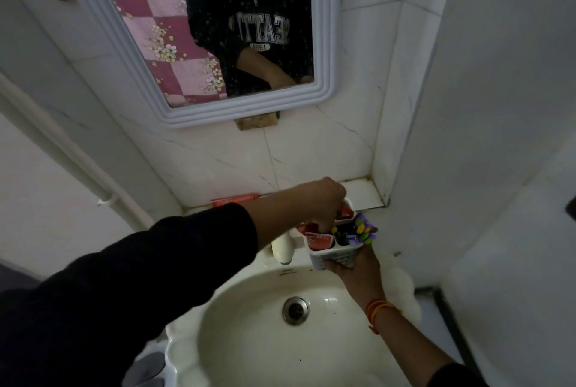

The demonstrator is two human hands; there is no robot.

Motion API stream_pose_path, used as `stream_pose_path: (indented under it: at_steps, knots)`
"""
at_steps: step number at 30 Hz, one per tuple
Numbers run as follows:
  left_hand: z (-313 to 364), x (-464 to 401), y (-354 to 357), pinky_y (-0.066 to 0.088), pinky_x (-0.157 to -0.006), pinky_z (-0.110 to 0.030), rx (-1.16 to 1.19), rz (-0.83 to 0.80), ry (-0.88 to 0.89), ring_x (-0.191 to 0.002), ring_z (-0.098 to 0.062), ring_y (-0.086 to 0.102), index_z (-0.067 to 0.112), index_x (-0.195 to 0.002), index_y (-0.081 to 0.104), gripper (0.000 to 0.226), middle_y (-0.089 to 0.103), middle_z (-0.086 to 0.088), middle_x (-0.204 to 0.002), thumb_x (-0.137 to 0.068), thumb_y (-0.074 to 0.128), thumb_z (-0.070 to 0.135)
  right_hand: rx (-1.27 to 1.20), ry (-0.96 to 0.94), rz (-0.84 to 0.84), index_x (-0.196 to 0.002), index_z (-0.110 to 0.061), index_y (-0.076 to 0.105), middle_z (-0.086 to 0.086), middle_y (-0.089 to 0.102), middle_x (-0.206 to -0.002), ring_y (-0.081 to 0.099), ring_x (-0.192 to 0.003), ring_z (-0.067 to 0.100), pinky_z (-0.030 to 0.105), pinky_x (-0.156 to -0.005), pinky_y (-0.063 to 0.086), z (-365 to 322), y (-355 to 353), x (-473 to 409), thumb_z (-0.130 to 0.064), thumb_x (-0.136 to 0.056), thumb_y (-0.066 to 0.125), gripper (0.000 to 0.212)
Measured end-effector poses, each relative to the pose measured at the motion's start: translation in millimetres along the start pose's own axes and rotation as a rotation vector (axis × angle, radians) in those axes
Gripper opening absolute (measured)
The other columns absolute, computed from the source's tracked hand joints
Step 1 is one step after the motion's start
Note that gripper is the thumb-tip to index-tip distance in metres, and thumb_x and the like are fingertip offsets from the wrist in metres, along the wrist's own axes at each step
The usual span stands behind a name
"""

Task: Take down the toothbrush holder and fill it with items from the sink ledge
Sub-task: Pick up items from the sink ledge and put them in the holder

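The white marble-patterned tiled wall [299, 152] fills most of the view, and a mirror with a ribbed white frame [93, 9] is hung on it. In the mirror a person in a dark sweatshirt is reflected.

Below, the cream ceramic washbasin [249, 340] with a round metal drain [295, 310] is seen. Behind it runs the narrow white sink ledge [363, 194], on which a long red tube [237, 199] is laid against the wall. A white tap handle [282, 249] stands at the back of the basin.

The white plastic toothbrush holder with several compartments [332, 254] is held above the back rim of the basin, just in front of the ledge. It is supported from below by the right hand [355, 268], whose fingers are closed around its base; orange thread bands [378, 307] are worn on that wrist. Red packets are stood in its compartments, and a purple brush-like item with yellow and green dots [363, 230] sticks out at its right side.

The left hand [321, 202], in a black sleeve, is lowered onto the top of the holder with fingers bent down into it; what is pinched there, if anything, cannot be told.
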State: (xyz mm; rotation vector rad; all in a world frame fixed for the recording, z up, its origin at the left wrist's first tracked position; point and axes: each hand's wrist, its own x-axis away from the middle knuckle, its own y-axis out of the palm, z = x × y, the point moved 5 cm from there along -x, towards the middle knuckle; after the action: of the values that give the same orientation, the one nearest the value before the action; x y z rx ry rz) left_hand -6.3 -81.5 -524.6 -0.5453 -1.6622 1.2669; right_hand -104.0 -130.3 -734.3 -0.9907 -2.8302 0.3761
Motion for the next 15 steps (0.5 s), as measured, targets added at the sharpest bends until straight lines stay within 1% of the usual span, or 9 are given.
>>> stream_pose_path:
  at_steps: [1, 2, 5, 7, 9, 11, 12, 14, 15]
  knots:
    - [-6, 2, -4, 0.055, -0.068, -0.031, 0.019, -0.053, -0.040, -0.081, -0.024, 0.067, 0.009, -0.080, 0.058, 0.032, 0.060, -0.001, -0.078, -0.069, 0.086, 0.021, -0.004, -0.001, 0.002, -0.136, -0.013, 0.052, 0.000, 0.064, -0.125, 0.060, -0.118, 0.013, 0.020, -0.098, 0.050, 0, 0, 0, -0.022, -0.056, 0.096, 0.092]
    - [-12, 4, -7, 0.059, -0.069, -0.031, 0.026, -0.098, -0.078, -0.075, -0.023, 0.071, 0.013, -0.069, 0.051, 0.038, 0.058, 0.001, -0.066, -0.066, 0.088, 0.022, -0.009, 0.001, 0.004, -0.136, -0.013, 0.051, 0.001, 0.064, -0.125, 0.060, -0.118, 0.013, 0.021, -0.098, 0.050, 0, 0, 1, -0.021, -0.056, 0.096, 0.092]
    - [-18, 6, -10, 0.061, -0.071, -0.032, -0.056, -0.082, -0.071, -0.064, -0.018, 0.069, 0.015, -0.061, 0.048, 0.041, 0.057, 0.003, -0.055, -0.067, 0.087, 0.027, -0.013, -0.002, 0.008, -0.137, -0.013, 0.050, 0.000, 0.064, -0.125, 0.060, -0.117, 0.011, 0.004, -0.090, 0.045, -4, 1, 1, -0.019, -0.057, 0.096, 0.092]
    - [-16, 4, -2, 0.054, -0.057, -0.028, -0.031, 0.003, -0.064, -0.056, -0.013, 0.056, 0.010, -0.068, 0.051, 0.036, 0.052, 0.002, -0.060, -0.073, 0.083, 0.024, -0.028, 0.002, 0.000, -0.136, -0.015, 0.050, -0.002, 0.064, -0.124, 0.060, -0.116, 0.011, 0.002, -0.087, 0.045, -3, 2, 1, -0.016, -0.057, 0.095, 0.091]
    - [-13, 4, 9, 0.048, -0.053, -0.026, 0.041, 0.032, -0.069, -0.055, -0.011, 0.051, 0.008, -0.088, 0.063, 0.022, 0.050, 0.001, -0.065, -0.081, 0.078, 0.023, -0.040, 0.007, -0.010, -0.136, -0.017, 0.051, -0.003, 0.064, -0.124, 0.061, -0.116, 0.012, 0.017, -0.093, 0.053, -3, 1, 0, -0.015, -0.058, 0.095, 0.090]
    - [-25, 0, 19, 0.057, -0.064, -0.028, 0.177, -0.038, -0.105, -0.060, -0.014, 0.060, 0.001, -0.100, 0.070, 0.029, 0.060, 0.001, -0.067, -0.086, 0.075, 0.026, -0.063, 0.010, -0.021, -0.135, -0.020, 0.052, -0.006, 0.065, -0.124, 0.062, -0.117, 0.011, 0.038, -0.095, 0.057, -1, 1, -1, -0.015, -0.057, 0.095, 0.089]
    - [-34, -1, 21, 0.060, -0.072, -0.028, 0.304, -0.096, -0.132, -0.063, -0.016, 0.067, 0.000, -0.101, 0.072, 0.031, 0.067, -0.001, -0.070, -0.086, 0.075, 0.027, -0.067, 0.001, -0.029, -0.134, -0.021, 0.052, -0.007, 0.066, -0.123, 0.062, -0.117, 0.009, 0.041, -0.095, 0.057, -1, 0, -2, -0.016, -0.057, 0.095, 0.088]
    - [-61, 3, 16, 0.063, -0.081, -0.030, 0.620, -0.163, -0.235, -0.077, -0.020, 0.077, 0.002, -0.103, 0.076, 0.026, 0.079, -0.007, -0.086, -0.086, 0.076, 0.021, -0.062, -0.019, -0.039, -0.133, -0.024, 0.052, -0.009, 0.066, -0.124, 0.062, -0.117, 0.006, 0.039, -0.096, 0.056, -3, 0, -2, -0.016, -0.059, 0.094, 0.086]
    - [-79, 3, 13, 0.063, -0.080, -0.031, 0.726, -0.125, -0.277, -0.080, -0.021, 0.078, 0.002, -0.104, 0.076, 0.022, 0.080, -0.009, -0.093, -0.088, 0.075, 0.017, -0.061, -0.024, -0.041, -0.134, -0.026, 0.052, -0.010, 0.066, -0.125, 0.062, -0.118, 0.006, 0.037, -0.097, 0.056, -4, 0, -1, -0.019, -0.060, 0.094, 0.086]
